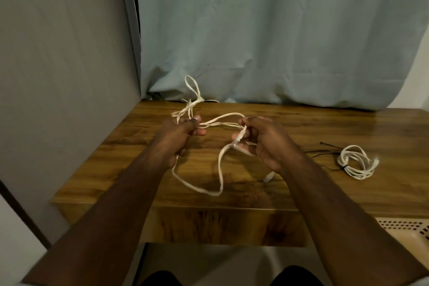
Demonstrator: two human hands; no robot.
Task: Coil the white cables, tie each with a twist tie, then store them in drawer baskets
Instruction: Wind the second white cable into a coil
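Note:
A loose white cable (220, 169) stretches between both hands above the wooden table (313, 123). My left hand (183, 137) grips several strands of it, and a tangle of loops rises behind that hand toward the curtain. My right hand (260, 139) pinches strands near a clear plug end. One long loop of the cable sags down to the table front between my arms. At the right lies a second white cable (355, 161), coiled and bound with a dark tie. Thin black twist ties (325, 146) lie beside it.
A pale blue curtain (278, 42) hangs behind the table, and a grey panel (69, 76) stands along its left side. A beige perforated basket (408, 232) shows at the lower right, below the table's front edge.

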